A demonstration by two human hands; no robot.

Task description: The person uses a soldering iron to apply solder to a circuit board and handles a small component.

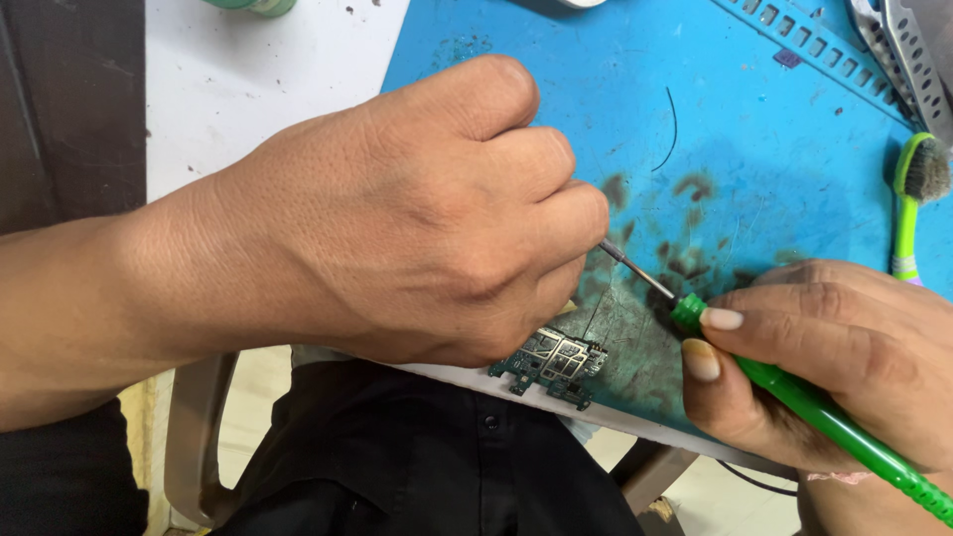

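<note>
My left hand (417, 223) is curled into a fist over the near edge of a blue work mat (754, 129), and its fingers hide whatever they pinch. A small green circuit board (554, 365) pokes out from under that hand at the mat's front edge. My right hand (834, 362) grips a green-handled tool (804, 397) like a pen. Its thin metal tip (627, 266) reaches up-left to the left hand's fingertips.
The mat carries dark burnt stains (685, 248) and a thin black wire (673, 129). A green brush (915, 194) lies at the right edge, with metal tweezers (908, 60) above it. A white table top (248, 89) lies to the left. Below are a dark garment (427, 467) and a chair.
</note>
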